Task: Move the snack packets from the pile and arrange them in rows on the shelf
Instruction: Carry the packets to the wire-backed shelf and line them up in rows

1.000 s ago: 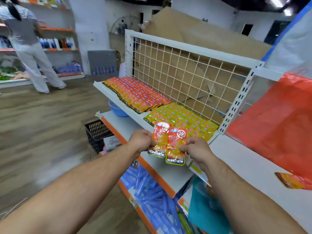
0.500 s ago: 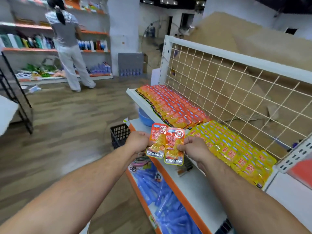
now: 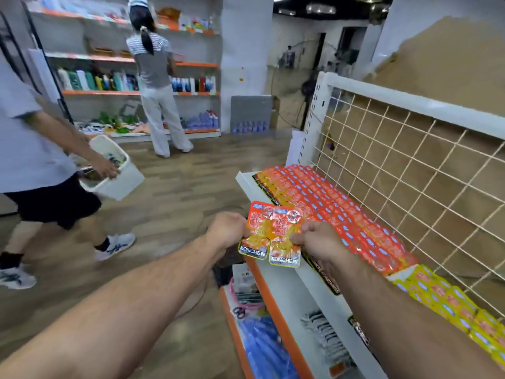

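In the centre of the frame the left hand [image 3: 226, 231] and the right hand [image 3: 317, 242] still hold two orange snack packets [image 3: 270, 233] side by side and upright. Each hand has its fingers curled around one outer edge. The packets are in the air, just in front of the edge of the white shelf [image 3: 246, 187]. Since half a second ago the view has turned to the left. The rows of orange packets [image 3: 328, 209] now lie directly behind the hands, and the yellow packets [image 3: 448, 299] are at the lower right. A person in a grey shirt [image 3: 32, 160] carrying a white bucket [image 3: 117, 173] has come in at the left.
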Tool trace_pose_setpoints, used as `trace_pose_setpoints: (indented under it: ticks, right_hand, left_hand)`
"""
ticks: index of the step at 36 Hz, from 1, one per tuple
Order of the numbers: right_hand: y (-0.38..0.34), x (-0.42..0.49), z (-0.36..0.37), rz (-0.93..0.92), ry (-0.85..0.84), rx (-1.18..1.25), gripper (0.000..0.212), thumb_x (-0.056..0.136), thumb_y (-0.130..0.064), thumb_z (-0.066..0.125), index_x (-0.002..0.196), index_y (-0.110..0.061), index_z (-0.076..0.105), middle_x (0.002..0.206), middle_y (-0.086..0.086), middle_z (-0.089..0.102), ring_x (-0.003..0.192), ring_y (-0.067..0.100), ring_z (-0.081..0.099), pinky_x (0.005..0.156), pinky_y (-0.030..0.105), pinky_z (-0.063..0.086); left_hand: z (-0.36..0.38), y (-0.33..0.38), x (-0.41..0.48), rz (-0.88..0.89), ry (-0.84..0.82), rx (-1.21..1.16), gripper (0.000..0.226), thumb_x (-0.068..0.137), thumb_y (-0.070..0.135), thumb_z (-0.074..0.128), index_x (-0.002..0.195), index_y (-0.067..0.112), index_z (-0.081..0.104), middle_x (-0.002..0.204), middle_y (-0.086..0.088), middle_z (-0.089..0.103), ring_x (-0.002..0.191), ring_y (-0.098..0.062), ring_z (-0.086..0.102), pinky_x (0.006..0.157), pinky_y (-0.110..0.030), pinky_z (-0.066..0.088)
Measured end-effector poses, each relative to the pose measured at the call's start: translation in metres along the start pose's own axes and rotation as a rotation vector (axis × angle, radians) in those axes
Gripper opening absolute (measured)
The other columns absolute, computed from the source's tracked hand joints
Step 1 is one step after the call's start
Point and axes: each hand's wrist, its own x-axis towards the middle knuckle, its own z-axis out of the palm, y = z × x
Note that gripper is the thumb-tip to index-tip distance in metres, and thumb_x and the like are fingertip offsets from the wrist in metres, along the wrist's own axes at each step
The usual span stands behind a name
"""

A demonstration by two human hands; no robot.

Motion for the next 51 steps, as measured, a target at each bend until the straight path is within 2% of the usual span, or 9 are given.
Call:
trace_pose_setpoints:
  ticks: [6, 12, 17, 22, 30, 38, 44, 48, 51]
  right_hand:
    - [-0.015, 0.054, 0.011, 0.016, 0.010, 0.006, 0.044, 0.080, -0.004, 0.075, 0.061, -0.020, 0.040, 0.066, 0.006, 0.037, 0.063, 0.016, 0.034, 0.066, 0.032, 0.027]
    - [-0.027, 0.108, 0.032, 0.051, 0.085, 0.016, 0.034, 0.080, -0.006, 0.077, 0.070, -0.017, 0.046, 0.066, 0.004, 0.041, 0.056, 0.015, 0.034, 0.051, 0.029, 0.024]
    - [-0.045, 0.154, 0.050, 0.100, 0.185, 0.021, 0.037, 0.081, -0.006, 0.077, 0.066, -0.020, 0.046, 0.061, -0.001, 0.043, 0.052, 0.012, 0.035, 0.044, 0.024, 0.028]
    - [-0.059, 0.186, 0.066, 0.154, 0.290, 0.014, 0.034, 0.079, -0.007, 0.078, 0.065, -0.019, 0.049, 0.057, -0.002, 0.045, 0.051, 0.013, 0.037, 0.050, 0.027, 0.026]
    - [-0.073, 0.227, 0.080, 0.220, 0.384, 0.035, 0.024, 0.081, -0.003, 0.076, 0.074, -0.014, 0.056, 0.057, 0.001, 0.051, 0.043, 0.009, 0.041, 0.038, 0.017, 0.032]
    - [-0.075, 0.272, 0.066, 0.249, 0.431, 0.059, 0.025, 0.080, -0.005, 0.078, 0.074, -0.016, 0.057, 0.060, 0.000, 0.054, 0.046, 0.011, 0.045, 0.046, 0.024, 0.036]
    - [-0.074, 0.299, 0.058, 0.253, 0.429, 0.055, 0.020, 0.081, -0.007, 0.078, 0.077, -0.014, 0.060, 0.069, 0.003, 0.058, 0.056, 0.013, 0.047, 0.052, 0.025, 0.037]
    - [-0.069, 0.302, 0.063, 0.284, 0.436, 0.036, 0.019, 0.082, -0.005, 0.077, 0.079, -0.013, 0.060, 0.071, 0.005, 0.059, 0.059, 0.014, 0.050, 0.052, 0.025, 0.038]
    - [-0.070, 0.308, 0.062, 0.292, 0.493, 0.018, 0.020, 0.080, -0.007, 0.078, 0.076, -0.015, 0.060, 0.064, 0.001, 0.056, 0.051, 0.014, 0.046, 0.048, 0.025, 0.034]
  left_hand:
    - [-0.010, 0.004, 0.066, -0.006, -0.014, -0.018, 0.032, 0.081, -0.008, 0.063, 0.059, 0.015, 0.057, 0.066, -0.007, 0.060, 0.060, -0.021, 0.051, 0.052, -0.025, 0.037]
    - [-0.020, 0.003, 0.142, 0.007, -0.115, 0.047, 0.020, 0.081, -0.005, 0.064, 0.070, 0.012, 0.060, 0.073, -0.011, 0.059, 0.061, -0.022, 0.050, 0.059, -0.029, 0.040]
    - [-0.027, 0.015, 0.213, 0.079, -0.194, 0.061, 0.026, 0.087, -0.002, 0.061, 0.075, 0.020, 0.059, 0.073, 0.000, 0.061, 0.072, -0.018, 0.060, 0.068, -0.026, 0.051]
    - [-0.032, 0.027, 0.265, 0.085, -0.313, 0.084, 0.036, 0.080, -0.012, 0.067, 0.062, 0.018, 0.055, 0.048, 0.009, 0.055, 0.040, -0.003, 0.050, 0.042, -0.014, 0.040]
    - [-0.032, 0.037, 0.335, 0.079, -0.452, 0.132, 0.035, 0.078, -0.014, 0.065, 0.062, 0.014, 0.050, 0.060, -0.005, 0.051, 0.058, -0.019, 0.049, 0.046, -0.020, 0.036]
    - [-0.013, 0.058, 0.383, 0.163, -0.491, 0.296, 0.030, 0.077, -0.006, 0.071, 0.064, 0.016, 0.054, 0.055, 0.002, 0.047, 0.046, -0.009, 0.039, 0.036, -0.014, 0.031]
    - [-0.005, 0.067, 0.414, 0.227, -0.486, 0.342, 0.031, 0.073, -0.010, 0.072, 0.062, 0.016, 0.058, 0.062, 0.000, 0.054, 0.063, -0.014, 0.050, 0.060, -0.024, 0.042]
    - [-0.005, 0.061, 0.424, 0.256, -0.539, 0.433, 0.026, 0.076, -0.007, 0.074, 0.068, 0.014, 0.061, 0.061, 0.002, 0.056, 0.056, -0.011, 0.048, 0.041, -0.014, 0.036]
    - [-0.001, 0.061, 0.435, 0.332, -0.559, 0.497, 0.023, 0.073, -0.003, 0.075, 0.067, 0.016, 0.063, 0.060, 0.004, 0.057, 0.060, -0.014, 0.051, 0.041, -0.018, 0.035]
